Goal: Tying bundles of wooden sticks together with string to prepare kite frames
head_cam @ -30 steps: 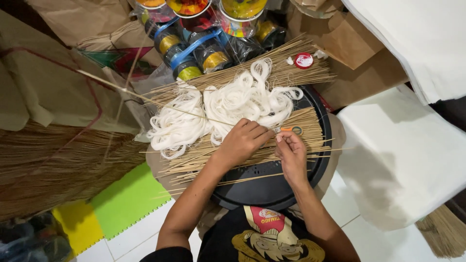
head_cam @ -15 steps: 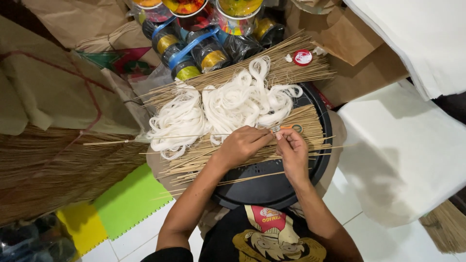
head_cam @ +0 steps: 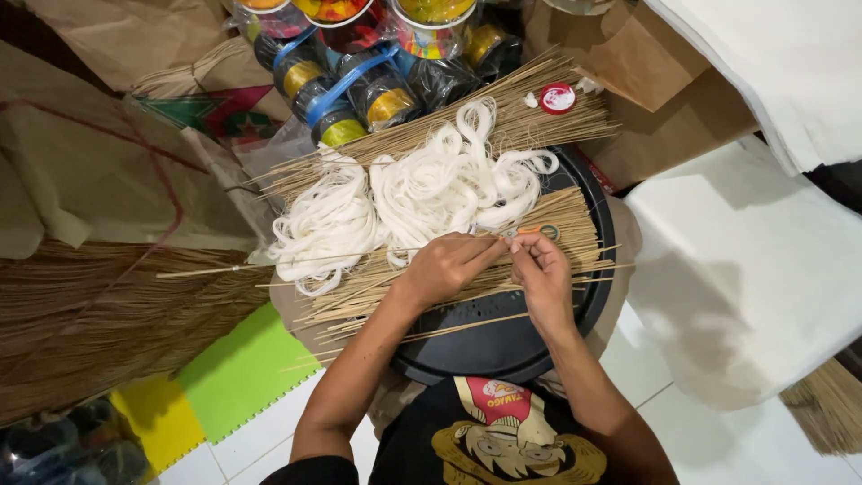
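From the head view, both hands meet just above the middle of the round black plastic tray [head_cam: 503,346] that rests on the person's lap. The left hand [head_cam: 446,267] and the right hand [head_cam: 543,274] have their fingertips pinched together over a single thin pale bamboo stick [head_cam: 296,261] that runs out toward nine o'clock, well past the tray's rim. The fingers of both hands are curled nearly closed. The pinch point is small here, so whether a strand of thread sits between the fingertips as well is hard to say.

Under the hands lies a flat bundle of thin tan bamboo sticks [head_cam: 503,269] spread across the tray. At twelve o'clock from the hands sits a loose tangle of white cotton string [head_cam: 422,189], partly on a second fan of sticks [head_cam: 503,121]. A small pair of orange-and-green-handled scissors [head_cam: 532,232] lies just beside the right hand at twelve o'clock. At eleven o'clock stand jars wrapped in black plastic with yellow bands [head_cam: 359,90].

As for risks, the long free end of the stick could catch the string loops and drag them, or bow and snap if pinched hard. The loose sticks might also slide off the tray's edge at eight o'clock if the lap shifts.
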